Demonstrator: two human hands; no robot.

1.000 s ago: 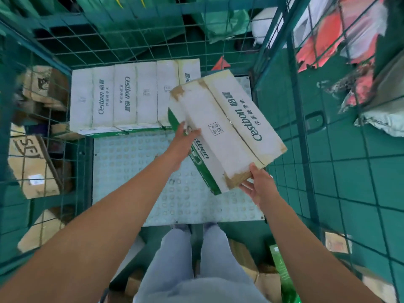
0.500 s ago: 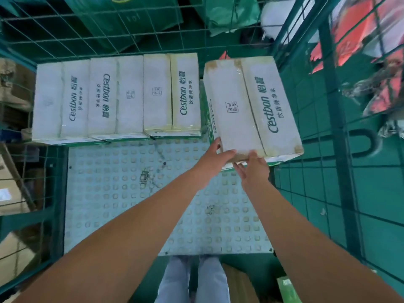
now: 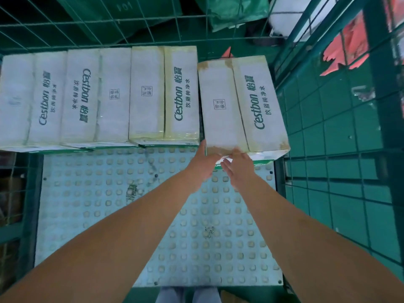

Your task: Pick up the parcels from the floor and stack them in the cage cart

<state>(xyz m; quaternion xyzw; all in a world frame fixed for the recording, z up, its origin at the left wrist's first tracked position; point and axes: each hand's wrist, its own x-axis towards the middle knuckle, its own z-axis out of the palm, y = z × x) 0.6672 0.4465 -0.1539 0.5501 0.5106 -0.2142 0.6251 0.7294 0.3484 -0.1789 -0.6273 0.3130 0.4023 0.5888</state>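
Observation:
A white Cestbon carton [image 3: 242, 101] lies flat at the back right of the cage cart, beside a row of three matching cartons [image 3: 98, 97] along the back wall. Both hands are at its near end. My left hand [image 3: 202, 162] touches the near left corner, fingers reaching under the edge. My right hand [image 3: 237, 164] lies with straight fingers against the near face. The cart's studded blue floor panel [image 3: 109, 215] spreads out in front of the cartons.
Green wire mesh walls enclose the cart at the back [image 3: 87, 22] and right [image 3: 328, 149]. Green sacks [image 3: 236, 9] and red-and-white bags [image 3: 345, 47] lie outside. Brown boxes [image 3: 11, 193] show through the left mesh. My legs [image 3: 185, 295] stand at the cart's open front.
The carton has gone from tilted in the air to lying flat at the back right next to the row. Both hands have moved to its near end.

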